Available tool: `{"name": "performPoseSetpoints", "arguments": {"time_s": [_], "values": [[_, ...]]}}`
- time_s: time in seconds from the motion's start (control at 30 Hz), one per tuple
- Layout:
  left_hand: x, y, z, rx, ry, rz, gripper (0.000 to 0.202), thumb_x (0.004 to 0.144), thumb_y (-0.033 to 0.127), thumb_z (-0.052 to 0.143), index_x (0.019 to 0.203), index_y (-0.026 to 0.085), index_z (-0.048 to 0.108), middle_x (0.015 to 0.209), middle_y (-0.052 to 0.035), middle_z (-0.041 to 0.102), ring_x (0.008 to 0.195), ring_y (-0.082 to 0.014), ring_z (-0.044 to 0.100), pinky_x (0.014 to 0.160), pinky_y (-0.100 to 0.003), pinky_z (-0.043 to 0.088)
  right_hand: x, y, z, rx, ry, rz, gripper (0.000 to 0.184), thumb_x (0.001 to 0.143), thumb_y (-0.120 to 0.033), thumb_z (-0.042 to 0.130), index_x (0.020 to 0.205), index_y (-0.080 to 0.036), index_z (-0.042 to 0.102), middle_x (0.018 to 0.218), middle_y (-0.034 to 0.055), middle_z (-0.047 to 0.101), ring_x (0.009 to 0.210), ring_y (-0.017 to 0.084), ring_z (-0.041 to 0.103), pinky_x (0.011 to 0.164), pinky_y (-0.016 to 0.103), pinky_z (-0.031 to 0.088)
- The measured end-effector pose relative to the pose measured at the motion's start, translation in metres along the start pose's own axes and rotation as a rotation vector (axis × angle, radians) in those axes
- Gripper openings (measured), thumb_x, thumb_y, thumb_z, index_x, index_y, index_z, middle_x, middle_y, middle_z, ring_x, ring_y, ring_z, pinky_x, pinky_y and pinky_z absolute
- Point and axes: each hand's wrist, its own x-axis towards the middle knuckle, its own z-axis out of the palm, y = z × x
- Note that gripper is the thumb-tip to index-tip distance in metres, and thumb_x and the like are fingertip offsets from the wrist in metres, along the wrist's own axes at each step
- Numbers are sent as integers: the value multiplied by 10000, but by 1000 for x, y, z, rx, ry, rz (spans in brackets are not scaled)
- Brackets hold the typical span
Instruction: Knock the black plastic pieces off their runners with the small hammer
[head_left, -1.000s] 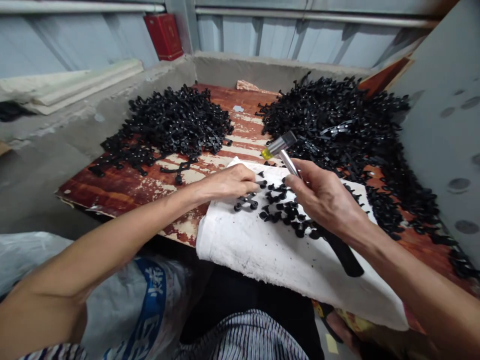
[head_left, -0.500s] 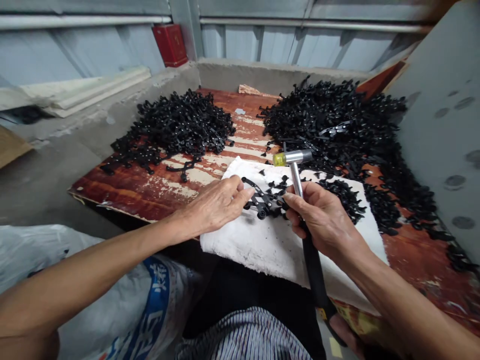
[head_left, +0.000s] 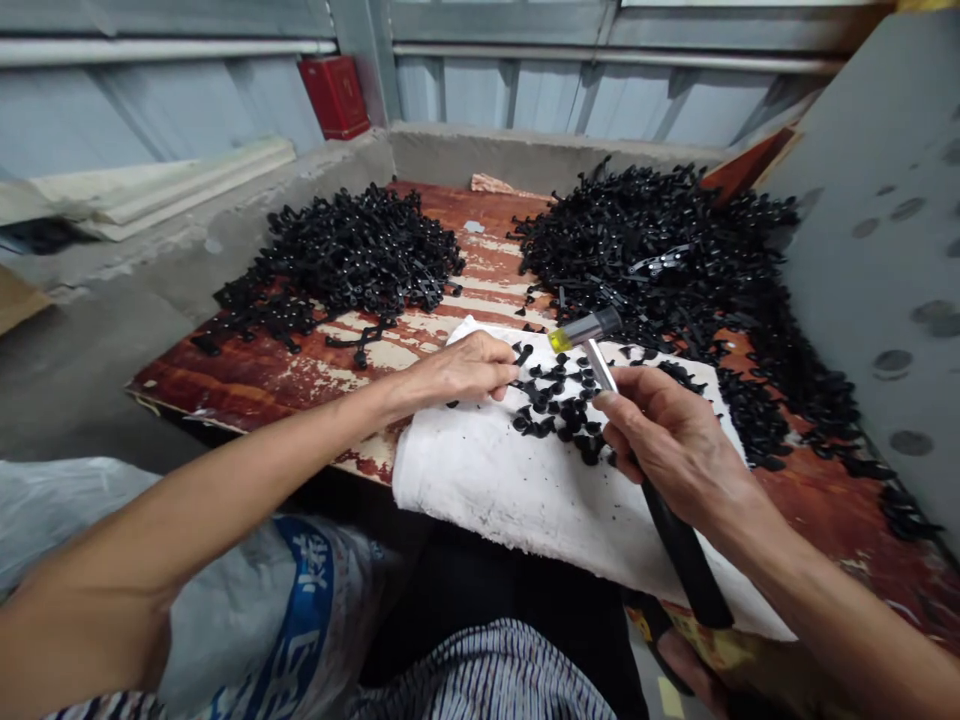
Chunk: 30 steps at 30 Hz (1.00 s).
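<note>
My right hand (head_left: 671,440) grips a small hammer (head_left: 600,350) by its metal shaft; the head has a yellow tip and the black handle sticks out below my wrist. The hammer head hovers over loose black plastic pieces (head_left: 559,405) scattered on a white foam block (head_left: 517,490). My left hand (head_left: 461,370) is closed, fingers pinched on a black piece at the left edge of that scatter. What exactly it holds is mostly hidden by the fingers.
Two big heaps of black plastic parts lie on a worn red board (head_left: 300,370): one at the left (head_left: 352,255), a larger one at the right (head_left: 675,260). A grey panel (head_left: 877,260) stands at the right. A printed sack (head_left: 285,600) lies by my lap.
The black frame piece held up between both hands half a second ago is down; separated pieces lie on the foam. The hammer has tilted left over them.
</note>
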Motion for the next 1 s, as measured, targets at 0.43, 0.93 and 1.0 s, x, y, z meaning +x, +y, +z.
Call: {"name": "performPoseSetpoints", "arguments": {"time_s": [0.43, 0.93, 1.0], "values": [[30, -3, -6, 83, -181, 134, 280, 791, 162, 491, 511, 159, 481, 429, 40, 404, 409, -62, 338, 432, -208, 243, -4, 19, -17, 85, 26, 39, 312, 764, -447, 650, 908, -195, 535, 531, -83, 405, 380, 67, 341, 303, 177, 301], [36, -13, -1, 17, -192, 72, 271, 809, 203, 502, 542, 163, 481, 452, 35, 425, 406, -56, 340, 414, -208, 239, -3, 20, -16, 66, 40, 65, 339, 741, -444, 642, 933, -178, 558, 504, -81, 399, 382, 77, 333, 301, 183, 288], [36, -13, -1, 22, -194, 78, 269, 804, 203, 503, 539, 164, 476, 448, 40, 412, 406, -57, 333, 416, -210, 234, -3, 21, -16, 59, 33, 56, 339, 748, -448, 636, 939, -178, 559, 512, -81, 397, 382, 78, 328, 302, 190, 288]]}}
